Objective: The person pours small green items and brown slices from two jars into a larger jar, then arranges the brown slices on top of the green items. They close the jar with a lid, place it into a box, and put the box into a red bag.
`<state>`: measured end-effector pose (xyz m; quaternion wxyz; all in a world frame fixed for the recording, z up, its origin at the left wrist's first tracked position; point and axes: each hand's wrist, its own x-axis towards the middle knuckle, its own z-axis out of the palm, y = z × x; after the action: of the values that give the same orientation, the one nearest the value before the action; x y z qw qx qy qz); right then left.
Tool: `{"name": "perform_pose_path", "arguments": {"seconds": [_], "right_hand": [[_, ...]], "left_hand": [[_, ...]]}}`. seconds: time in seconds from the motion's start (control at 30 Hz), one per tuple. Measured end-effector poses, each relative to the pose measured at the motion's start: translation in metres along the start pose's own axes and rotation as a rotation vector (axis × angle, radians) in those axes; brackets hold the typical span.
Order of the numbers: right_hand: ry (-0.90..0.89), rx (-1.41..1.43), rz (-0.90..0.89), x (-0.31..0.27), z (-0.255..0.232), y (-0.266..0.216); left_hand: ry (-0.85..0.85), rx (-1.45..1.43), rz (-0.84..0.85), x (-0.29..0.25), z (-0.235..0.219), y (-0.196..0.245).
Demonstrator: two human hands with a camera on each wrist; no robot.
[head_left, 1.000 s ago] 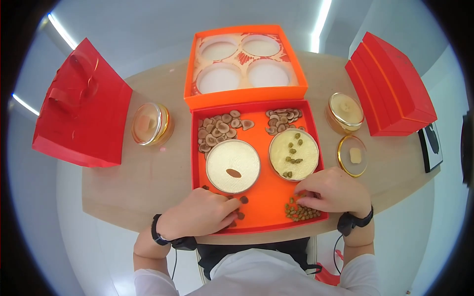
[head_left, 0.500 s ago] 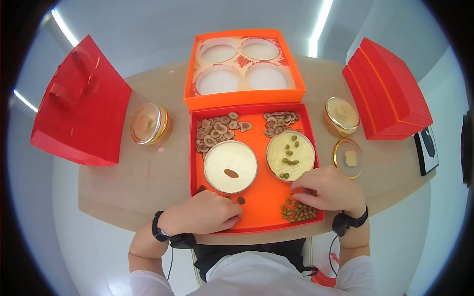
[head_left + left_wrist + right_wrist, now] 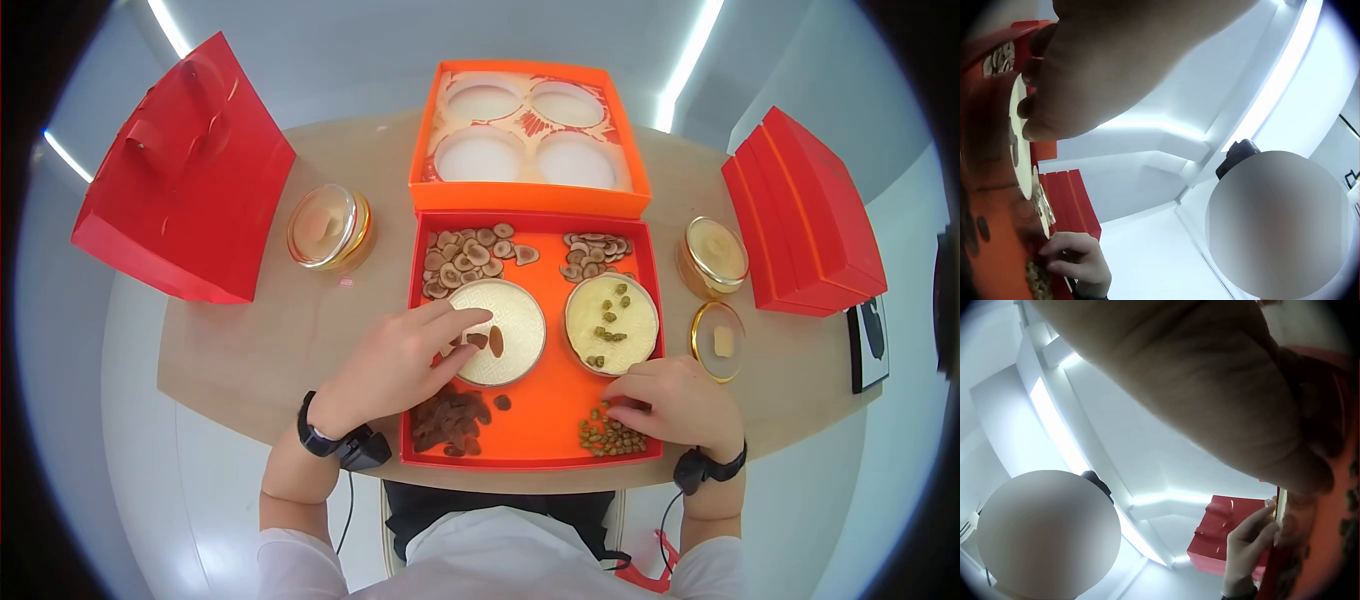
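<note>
My left hand (image 3: 395, 360) reaches over the left round tin (image 3: 515, 300), its fingertips at the pale top. Thumb and fingers pinch a dark brown slice (image 3: 477, 341) close over that surface. Another brown slice (image 3: 496, 341) lies flat there, just to the right. My right hand (image 3: 675, 400) hovers at the heap of small green buds (image 3: 612, 438), fingers loosely curled. In the left wrist view a gap shows between the thumb and index finger of the right hand (image 3: 1082, 259). Several green buds lie on the right round tin (image 3: 590, 320), in a bent line.
The shallow red-orange box (image 3: 540, 435) also holds brown slices (image 3: 450, 420) and two heaps of pale round slices (image 3: 470, 260). Behind it stands an orange box (image 3: 530, 195) with round recesses. Jars (image 3: 330, 228), a red bag (image 3: 200, 200) and red boxes (image 3: 810, 230) flank it.
My left hand has moved from the brown slices at the box's front left up to the left tin, bringing a slice. The right hand stays by the green buds.
</note>
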<state>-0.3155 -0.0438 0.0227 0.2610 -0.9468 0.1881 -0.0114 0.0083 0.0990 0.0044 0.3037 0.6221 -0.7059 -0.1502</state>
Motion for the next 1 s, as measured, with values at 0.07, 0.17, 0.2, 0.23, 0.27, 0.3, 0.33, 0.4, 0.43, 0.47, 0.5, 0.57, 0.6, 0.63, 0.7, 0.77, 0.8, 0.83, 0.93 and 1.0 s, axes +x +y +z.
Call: {"name": "perform_pose_path", "arguments": {"seconds": [0.07,0.17,0.2,0.23,0.27,0.3,0.33,0.4,0.43,0.47,0.5,0.57,0.6,0.63,0.7,0.77,0.8,0.83,0.93,1.0], "right_hand": [[0.022,-0.006,-0.01,-0.002,0.002,0.0],[-0.008,-0.004,-0.033,-0.002,0.004,0.003],[-0.018,-0.014,-0.026,-0.002,0.004,0.003],[-0.031,-0.026,-0.02,-0.001,0.003,0.003],[-0.048,-0.039,-0.017,-0.001,0.003,0.002],[-0.051,-0.032,-0.018,-0.001,0.003,0.003],[-0.054,-0.024,-0.021,-0.002,0.003,0.003],[-0.055,-0.015,-0.029,-0.001,0.004,0.003],[-0.052,-0.015,-0.032,-0.001,0.004,0.003],[-0.05,-0.015,-0.035,-0.001,0.003,0.003],[-0.05,-0.015,-0.034,0.0,0.003,0.002],[-0.049,-0.016,-0.031,0.0,0.003,0.002],[-0.048,-0.014,-0.031,0.0,0.003,0.002],[-0.048,-0.013,-0.032,0.0,0.003,0.002],[-0.046,-0.015,-0.029,0.0,0.003,0.002],[-0.044,-0.021,-0.022,0.0,0.003,0.002],[-0.045,-0.023,-0.024,0.0,0.003,0.002],[-0.046,-0.026,-0.026,0.0,0.002,0.001],[-0.034,-0.01,-0.031,0.0,0.003,0.003],[-0.029,-0.001,-0.03,-0.001,0.003,0.003]], "left_hand": [[0.016,0.011,0.046,-0.001,-0.008,0.005],[-0.176,0.026,0.185,-0.008,-0.009,0.015],[-0.259,0.068,0.237,-0.01,-0.005,0.016],[-0.34,0.109,0.286,-0.013,0.001,0.017],[-0.417,0.15,0.333,-0.016,0.007,0.018],[-0.482,0.211,0.3,-0.018,0.013,0.02],[-0.488,0.232,0.285,-0.02,0.017,0.019],[-0.499,0.278,0.255,-0.022,0.024,0.014],[-0.498,0.255,0.263,-0.021,0.025,0.012],[-0.496,0.233,0.271,-0.018,0.025,0.01],[-0.494,0.21,0.279,-0.017,0.025,0.01],[-0.489,0.242,0.282,-0.017,0.026,0.011],[-0.487,0.259,0.283,-0.017,0.027,0.012],[-0.483,0.27,0.295,-0.018,0.027,0.012],[-0.474,0.295,0.32,-0.018,0.028,0.012],[-0.448,0.224,0.334,-0.017,0.027,0.012],[-0.435,0.19,0.34,-0.016,0.026,0.013],[-0.335,0.113,0.335,-0.015,0.024,0.014],[-0.049,-0.011,0.294,-0.01,0.016,0.014],[0.126,0.054,0.231,-0.006,0.013,0.006]]}}
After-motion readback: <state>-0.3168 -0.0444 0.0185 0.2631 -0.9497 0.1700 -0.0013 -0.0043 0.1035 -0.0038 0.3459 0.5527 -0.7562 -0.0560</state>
